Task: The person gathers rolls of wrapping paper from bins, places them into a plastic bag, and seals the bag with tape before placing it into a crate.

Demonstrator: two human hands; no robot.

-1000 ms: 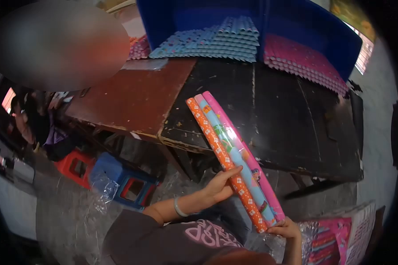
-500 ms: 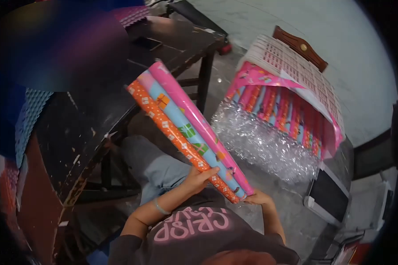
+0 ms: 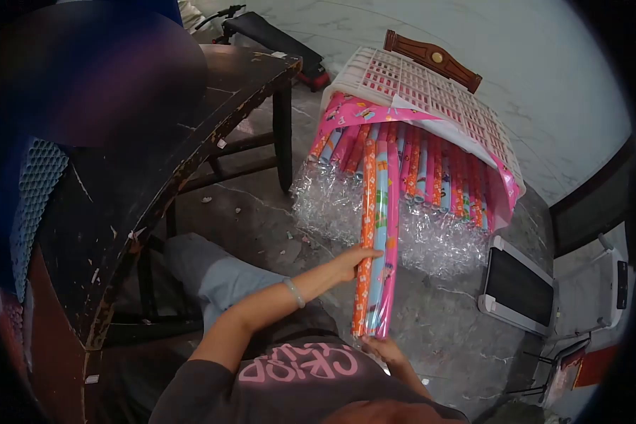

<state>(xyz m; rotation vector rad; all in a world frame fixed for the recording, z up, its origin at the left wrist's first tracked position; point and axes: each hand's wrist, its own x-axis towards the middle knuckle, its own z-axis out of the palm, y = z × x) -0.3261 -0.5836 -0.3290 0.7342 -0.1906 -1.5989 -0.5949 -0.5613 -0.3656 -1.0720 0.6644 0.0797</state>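
Observation:
Three wrapping paper rolls [image 3: 379, 247], orange, light blue and pink, stand side by side nearly upright in front of me. My left hand [image 3: 360, 260] is closed around their lower middle from the left. At their bottom ends is my right hand [image 3: 381, 348], its fingers partly hidden under the rolls. Beyond them a white plastic basket [image 3: 431, 88] lies on its side, lined with pink printed paper [image 3: 364, 112] and filled with similar rolls [image 3: 442, 169]. Crinkled clear plastic [image 3: 431, 240] spreads from its opening, and the held rolls' upper ends overlap the basket's rolls in view.
A worn black table [image 3: 120, 205] fills the left side. Behind the basket shows a carved wooden chair back [image 3: 434, 58]. A treadmill-like machine [image 3: 519, 286] stands at the right, and a black-seated scooter [image 3: 275, 42] at the top. Small scraps lie on the floor.
The three rolls have swung from leaning left to nearly upright, their top ends now in front of the basket. Both hands moved with them, and the camera view has turned.

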